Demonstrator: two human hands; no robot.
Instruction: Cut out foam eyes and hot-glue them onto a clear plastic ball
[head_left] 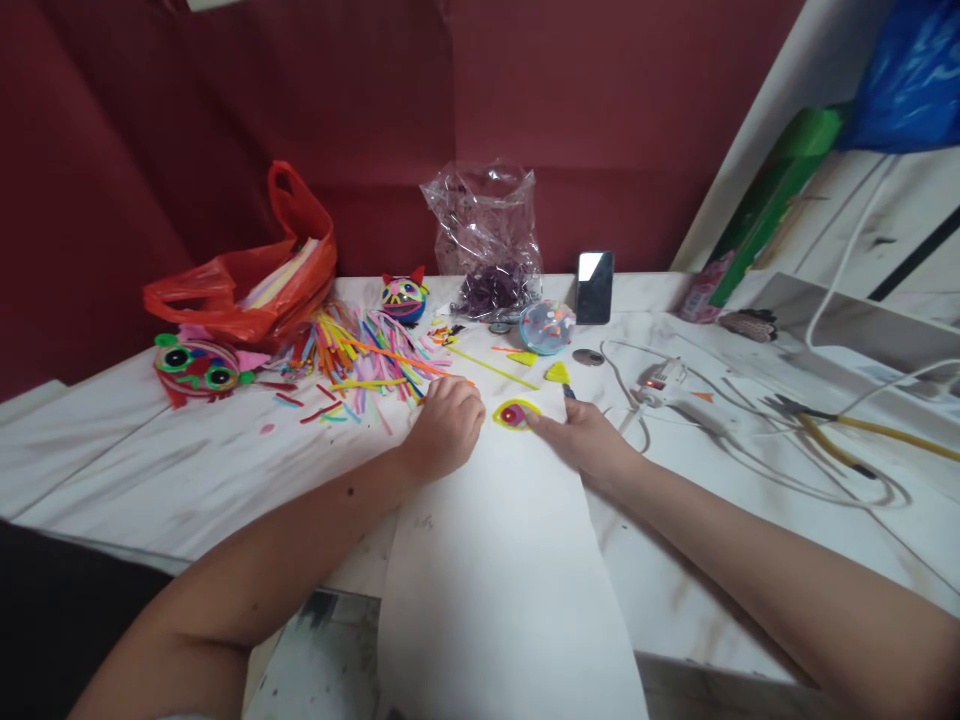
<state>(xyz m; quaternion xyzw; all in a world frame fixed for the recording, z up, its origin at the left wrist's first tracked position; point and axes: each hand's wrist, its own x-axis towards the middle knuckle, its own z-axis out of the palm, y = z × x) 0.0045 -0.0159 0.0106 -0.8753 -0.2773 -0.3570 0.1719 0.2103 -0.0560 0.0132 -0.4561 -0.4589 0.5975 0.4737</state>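
Nearest us, a white sheet (495,560) runs up the table (150,470). On it, the left hand (446,428) sits curled in a loose fist, and I can't tell if it grips anything. The right hand (589,440) lies flat with fingers stretched, one fingertip touching a yellow oval shape (516,413) that lies on the sheet between the two hands. Just beyond are a yellow triangle (556,373), a heap of coloured strips (367,360) and a glue gun (664,385). At the back are a red bag (247,285), a clear bag (487,240) and a phone (595,287).
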